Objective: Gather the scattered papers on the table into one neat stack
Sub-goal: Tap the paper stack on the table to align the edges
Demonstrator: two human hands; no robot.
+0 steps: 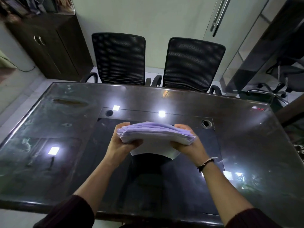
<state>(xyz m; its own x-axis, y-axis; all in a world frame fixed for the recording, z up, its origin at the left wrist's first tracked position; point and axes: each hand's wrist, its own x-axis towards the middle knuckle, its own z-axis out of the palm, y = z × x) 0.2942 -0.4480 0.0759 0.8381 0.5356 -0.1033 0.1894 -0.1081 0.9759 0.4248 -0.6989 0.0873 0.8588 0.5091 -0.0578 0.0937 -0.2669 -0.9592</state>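
A thick stack of white papers (154,137) is held above the middle of the dark glass-topped table (65,129). My left hand (121,143) grips the stack's left end, fingers curled round its far side and thumb at the near side. My right hand (185,142) grips the right end in the same way. The sheets are bunched together, slightly fanned at the right edge, and the lowest sheets sag toward me. No loose paper shows elsewhere on the table.
Two black mesh office chairs (120,58) (194,63) stand at the table's far side. A dark wooden cabinet (49,43) is at the back left. Two round cable holes (108,112) (206,123) sit in the tabletop beyond the stack.
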